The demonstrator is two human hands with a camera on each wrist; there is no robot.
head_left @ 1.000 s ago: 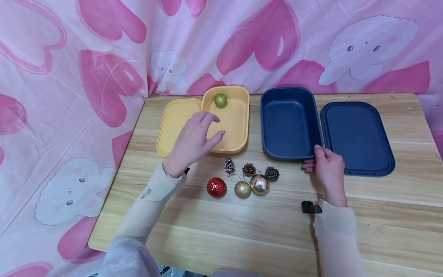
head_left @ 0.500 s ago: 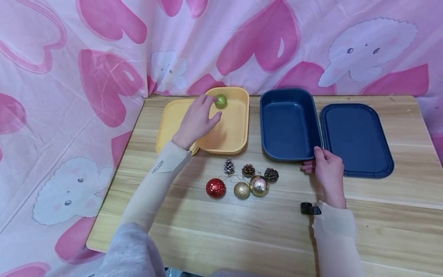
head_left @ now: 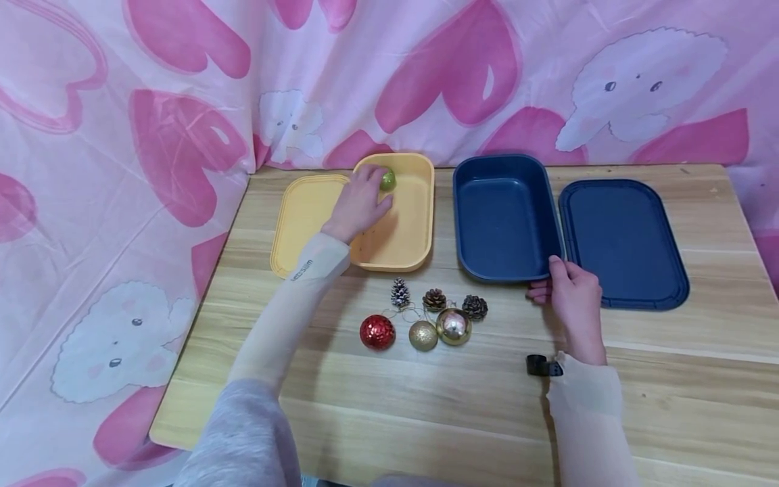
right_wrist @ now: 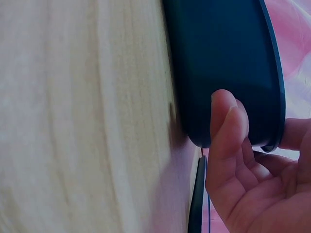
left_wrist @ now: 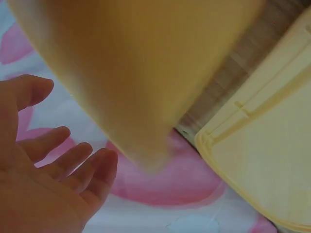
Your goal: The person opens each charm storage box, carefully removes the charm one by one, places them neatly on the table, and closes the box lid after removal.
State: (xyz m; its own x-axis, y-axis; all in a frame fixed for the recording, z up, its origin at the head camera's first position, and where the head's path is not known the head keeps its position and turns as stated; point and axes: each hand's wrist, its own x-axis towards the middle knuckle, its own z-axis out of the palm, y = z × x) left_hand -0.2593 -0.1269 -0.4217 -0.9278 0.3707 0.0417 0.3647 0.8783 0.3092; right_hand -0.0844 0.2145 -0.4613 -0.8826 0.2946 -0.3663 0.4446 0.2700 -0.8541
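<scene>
Over the yellow box (head_left: pixel 410 226), your left grip (head_left: pixel 359 207) hangs with fingers and thumb well parted, and the left wrist view shows nothing between them! Your target looks to be the green ball (head_left: pixel 391 180), sitting at the far end of that box, partly hidden by your fingers; whether they touch it, I can't tell. It's round, so it will likely roll at a nudge: bring thumb and fingertips down on opposite sides together, low around its middle, then squeeze gently. And watch that sleeve (head_left: pixel 328 253), right above the near left part of the box! Nothing steadies that box, so a dragging wrist could shift it; lift straight up.

Across on the blue box (head_left: pixel 508 226), your right grip (head_left: pixel 575 297) pinches the near right corner, thumb at the rim, fingers against the outer wall. Solid anchor; light pressure is plenty, with the blue lid (head_left: pixel 623 243) just beside it. Down front on the table (head_left: pixel 475 419), mind the red ball (head_left: pixel 377 332), the two gold balls (head_left: pixel 454 327) and three pine cones (head_left: pixel 434 299): a low forearm could set those balls rolling, so carry high over them!
</scene>
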